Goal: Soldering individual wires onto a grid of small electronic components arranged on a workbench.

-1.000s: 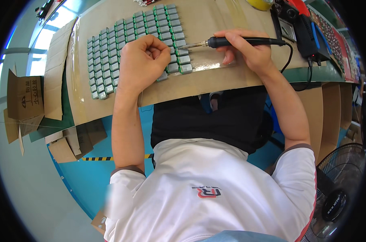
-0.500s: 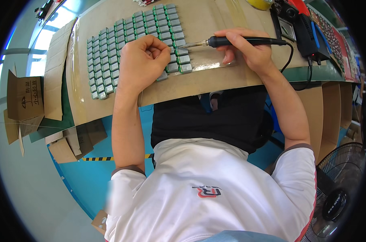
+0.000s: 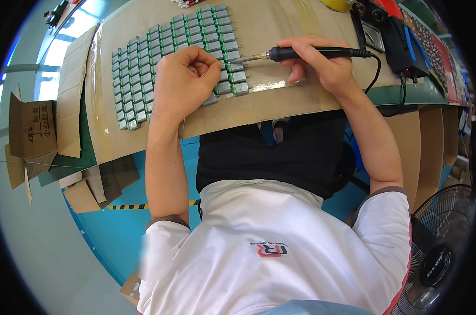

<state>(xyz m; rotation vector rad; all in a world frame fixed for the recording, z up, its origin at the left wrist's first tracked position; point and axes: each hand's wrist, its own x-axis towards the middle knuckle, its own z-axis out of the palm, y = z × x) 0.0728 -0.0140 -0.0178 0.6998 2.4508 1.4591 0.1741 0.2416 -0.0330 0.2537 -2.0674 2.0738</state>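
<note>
Soldering iron [image 3: 286, 54] rests in right hand [image 3: 324, 65], perhaps touching a gray block [image 3: 237, 67].

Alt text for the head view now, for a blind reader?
The right hand holds a soldering iron, its tip at the right edge of a grid of grey modules; the left hand, pinched, is over it.

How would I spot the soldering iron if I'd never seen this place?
Find the brown-covered table with rows of small grey blocks. Just right of the blocks, the person's right hand holds the soldering iron. Unlike the blocks, it's a slim black stick, metal-tipped and trailing a cord.
</note>
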